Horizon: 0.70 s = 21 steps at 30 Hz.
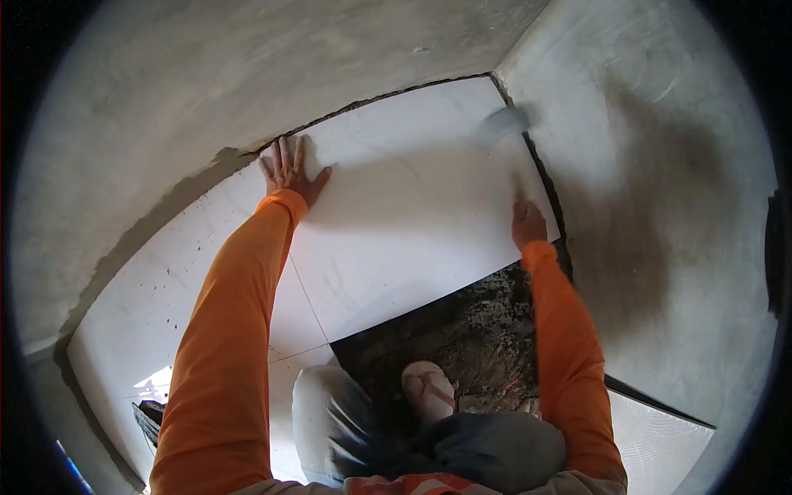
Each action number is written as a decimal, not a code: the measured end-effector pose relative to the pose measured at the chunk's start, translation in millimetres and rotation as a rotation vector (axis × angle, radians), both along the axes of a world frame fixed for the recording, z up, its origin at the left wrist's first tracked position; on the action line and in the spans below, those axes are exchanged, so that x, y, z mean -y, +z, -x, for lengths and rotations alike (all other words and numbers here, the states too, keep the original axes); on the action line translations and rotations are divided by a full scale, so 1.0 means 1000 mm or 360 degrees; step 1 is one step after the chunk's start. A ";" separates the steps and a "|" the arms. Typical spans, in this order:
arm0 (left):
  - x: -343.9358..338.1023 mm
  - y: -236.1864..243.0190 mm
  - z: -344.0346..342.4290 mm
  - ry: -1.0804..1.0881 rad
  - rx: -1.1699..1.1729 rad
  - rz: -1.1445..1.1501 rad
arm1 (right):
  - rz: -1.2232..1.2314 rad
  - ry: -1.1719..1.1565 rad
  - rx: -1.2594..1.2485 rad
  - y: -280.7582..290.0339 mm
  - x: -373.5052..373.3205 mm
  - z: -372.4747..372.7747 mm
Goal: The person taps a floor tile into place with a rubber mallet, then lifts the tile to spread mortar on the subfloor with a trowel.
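A large white floor tile (396, 198) with faint grey veins lies in the far right corner, close against two walls. My left hand (290, 169) rests flat near the tile's far left corner, fingers spread. At the tile's right side my right hand (528, 224) is closed round the handle of a mallet. The grey mallet head (503, 124), smeared by motion, shows over the tile's far right part. Whether the head touches the tile I cannot tell.
More white tiles (190, 256) with dark specks cover the floor at left. Dark, rough bare ground (462, 330) lies nearer me, with my sandalled foot (429, 388) on it. Grey plastered walls (660, 190) stand ahead and at right. Another tile (660, 441), ridged side showing, lies lower right.
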<state>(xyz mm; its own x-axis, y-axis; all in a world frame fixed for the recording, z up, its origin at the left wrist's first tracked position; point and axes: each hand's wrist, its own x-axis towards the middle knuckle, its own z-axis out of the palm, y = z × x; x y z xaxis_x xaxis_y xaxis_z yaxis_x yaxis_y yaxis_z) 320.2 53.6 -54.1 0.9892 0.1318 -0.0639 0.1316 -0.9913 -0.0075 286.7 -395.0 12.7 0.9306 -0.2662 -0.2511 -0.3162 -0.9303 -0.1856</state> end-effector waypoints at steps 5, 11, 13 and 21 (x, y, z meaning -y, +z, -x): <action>0.000 0.002 0.002 -0.0024 0.0034 -0.0009 | -0.1229 -0.0607 0.1282 0.007 -0.002 -0.018; 0.000 -0.003 -0.002 0.0043 -0.0028 -0.0044 | -0.0211 0.0197 0.1726 -0.001 -0.017 -0.035; 0.000 -0.002 -0.002 0.0014 -0.0008 0.0014 | -0.0618 -0.0074 0.1395 0.000 -0.019 -0.035; -0.001 0.001 0.001 0.0024 -0.0011 -0.0002 | -0.0405 -0.0040 0.1136 0.013 -0.023 -0.043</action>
<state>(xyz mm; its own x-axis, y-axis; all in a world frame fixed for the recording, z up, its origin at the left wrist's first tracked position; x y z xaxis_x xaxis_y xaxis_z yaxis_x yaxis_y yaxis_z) 319.1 54.1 -53.5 0.9866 0.1468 -0.0708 0.1465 -0.9892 -0.0094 330.1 -372.4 26.0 0.8848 -0.3039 0.3532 -0.0595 -0.8255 -0.5612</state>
